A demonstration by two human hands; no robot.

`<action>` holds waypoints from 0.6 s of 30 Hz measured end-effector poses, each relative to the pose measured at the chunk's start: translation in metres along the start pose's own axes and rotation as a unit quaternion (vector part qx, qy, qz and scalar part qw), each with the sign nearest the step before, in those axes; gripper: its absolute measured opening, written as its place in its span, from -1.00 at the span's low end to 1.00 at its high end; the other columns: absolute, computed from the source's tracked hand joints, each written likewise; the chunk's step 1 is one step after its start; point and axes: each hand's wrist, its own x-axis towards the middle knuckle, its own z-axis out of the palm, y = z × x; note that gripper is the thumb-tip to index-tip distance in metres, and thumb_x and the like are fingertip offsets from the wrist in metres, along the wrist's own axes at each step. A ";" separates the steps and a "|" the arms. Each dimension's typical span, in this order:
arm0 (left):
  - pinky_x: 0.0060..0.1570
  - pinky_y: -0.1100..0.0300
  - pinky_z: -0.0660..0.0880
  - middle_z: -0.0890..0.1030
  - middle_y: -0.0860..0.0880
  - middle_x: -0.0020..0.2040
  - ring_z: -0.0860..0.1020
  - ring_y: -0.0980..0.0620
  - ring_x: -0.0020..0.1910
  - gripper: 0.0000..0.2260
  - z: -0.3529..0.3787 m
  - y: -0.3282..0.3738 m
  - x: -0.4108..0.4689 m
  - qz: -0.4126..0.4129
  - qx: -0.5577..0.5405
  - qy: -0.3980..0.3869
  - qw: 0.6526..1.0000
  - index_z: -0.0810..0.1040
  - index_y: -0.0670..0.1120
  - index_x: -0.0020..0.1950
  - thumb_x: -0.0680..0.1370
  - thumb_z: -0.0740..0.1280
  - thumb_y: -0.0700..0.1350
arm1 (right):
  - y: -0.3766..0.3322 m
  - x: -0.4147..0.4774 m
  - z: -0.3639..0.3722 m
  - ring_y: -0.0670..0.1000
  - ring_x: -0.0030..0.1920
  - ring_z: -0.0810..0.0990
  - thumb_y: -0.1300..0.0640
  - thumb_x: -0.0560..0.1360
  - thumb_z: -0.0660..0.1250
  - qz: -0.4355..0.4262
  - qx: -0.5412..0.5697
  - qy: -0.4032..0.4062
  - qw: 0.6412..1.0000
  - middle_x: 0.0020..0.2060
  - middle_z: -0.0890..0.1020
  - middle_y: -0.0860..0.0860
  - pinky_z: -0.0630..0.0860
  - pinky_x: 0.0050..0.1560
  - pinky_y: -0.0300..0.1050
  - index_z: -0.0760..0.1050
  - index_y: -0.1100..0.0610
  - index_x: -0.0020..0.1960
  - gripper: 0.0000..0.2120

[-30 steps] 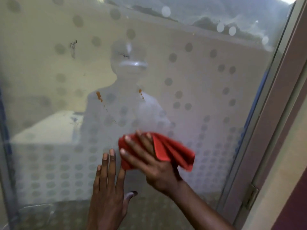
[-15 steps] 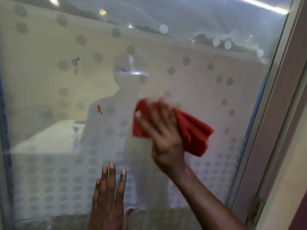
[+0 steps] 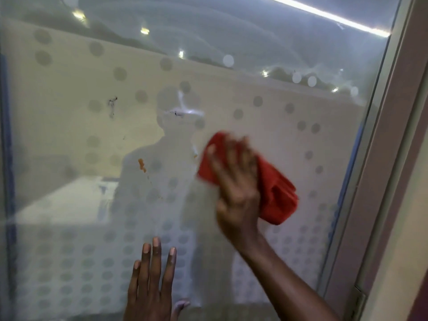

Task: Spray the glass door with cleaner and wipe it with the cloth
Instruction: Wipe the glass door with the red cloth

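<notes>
The right hand [image 3: 236, 188] has swept the red cloth [image 3: 275, 193] up the glass door [image 3: 69, 140], away from the left hand [image 3: 150, 283] it sat beside a second ago. The cloth is now right of the orange smear [image 3: 141, 164], pressed to the pane under spread, motion-blurred fingers. The left hand lies below the smear, fingers straight and flat on the glass, holding nothing. A dark smudge [image 3: 112, 105] shows above-left of the smear.
</notes>
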 end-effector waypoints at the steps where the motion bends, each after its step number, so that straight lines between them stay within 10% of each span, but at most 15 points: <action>1: 0.71 -0.08 -0.08 0.02 -0.26 0.76 -0.03 -0.24 0.77 -0.04 0.001 0.001 0.000 -0.003 -0.002 0.004 1.000 0.16 -0.10 0.69 0.50 0.13 0.52 | -0.007 -0.020 0.008 0.27 0.75 0.08 0.50 0.44 0.13 -0.084 -0.002 -0.071 0.994 0.68 0.29 0.20 0.05 0.74 0.32 0.41 0.15 0.62 -0.24; 5: 0.70 -0.08 -0.04 0.02 -0.24 0.77 -0.01 -0.22 0.77 -0.03 0.003 -0.001 -0.003 0.007 -0.004 0.017 1.000 0.20 -0.11 0.65 0.41 0.24 0.47 | 0.010 -0.084 0.007 0.23 0.75 0.09 0.30 0.77 -0.07 -0.270 -0.011 -0.242 0.932 0.71 0.24 0.14 0.07 0.75 0.23 0.34 0.13 0.66 -0.49; 14: 0.70 -0.09 -0.10 -0.01 -0.25 0.77 -0.05 -0.26 0.76 0.10 -0.003 -0.001 -0.002 0.011 0.026 -0.010 1.000 0.03 -0.09 0.76 0.38 0.22 0.49 | 0.020 0.037 -0.019 0.33 0.72 0.14 0.51 0.30 0.22 0.062 -0.005 0.075 0.995 0.65 0.34 0.24 0.12 0.70 0.37 0.47 0.18 0.58 -0.16; 18: 0.71 -0.09 -0.09 0.04 -0.27 0.76 -0.02 -0.25 0.76 0.06 0.002 -0.001 -0.001 0.011 0.046 0.006 0.999 0.17 -0.12 0.70 0.37 0.22 0.50 | 0.002 0.001 0.005 0.30 0.73 0.13 0.53 0.52 0.16 -0.144 -0.003 -0.084 0.986 0.66 0.33 0.21 0.06 0.74 0.28 0.45 0.15 0.59 -0.31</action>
